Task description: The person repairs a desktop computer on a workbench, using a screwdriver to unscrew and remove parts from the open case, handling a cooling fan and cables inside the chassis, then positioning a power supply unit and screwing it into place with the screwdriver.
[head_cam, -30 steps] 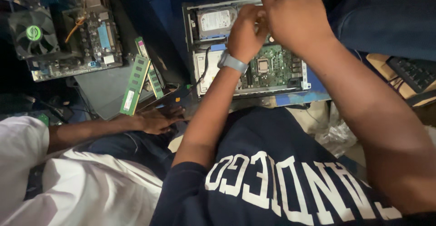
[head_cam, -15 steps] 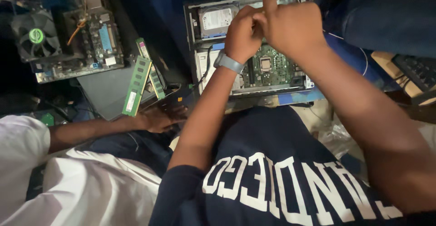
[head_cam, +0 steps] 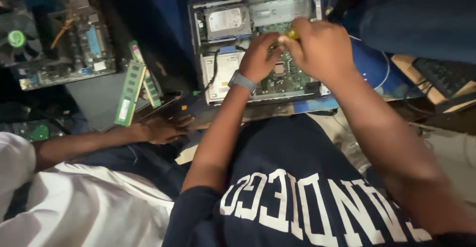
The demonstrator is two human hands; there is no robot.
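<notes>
An open desktop computer case (head_cam: 197,33) lies in front of me, with a silver hard drive (head_cam: 228,21) and a green motherboard (head_cam: 290,81) inside. My right hand (head_cam: 322,51) is closed around a yellow-handled screwdriver (head_cam: 292,33), held over the motherboard. My left hand (head_cam: 260,58), with a grey wristband, has its fingers bunched at the tool's tip end. Whether they pinch anything is hidden.
Two green memory sticks (head_cam: 130,93) lean on a dark panel to the left. A bare motherboard (head_cam: 74,48) with a fan (head_cam: 16,38) lies at far left. A co-worker in white rests a hand (head_cam: 163,128) near the case. A keyboard (head_cam: 441,76) sits at right.
Both my hands have stayed together over the case, dropping slightly from the drive area toward the motherboard. The yellow handle now shows. The co-worker's hand has not moved.
</notes>
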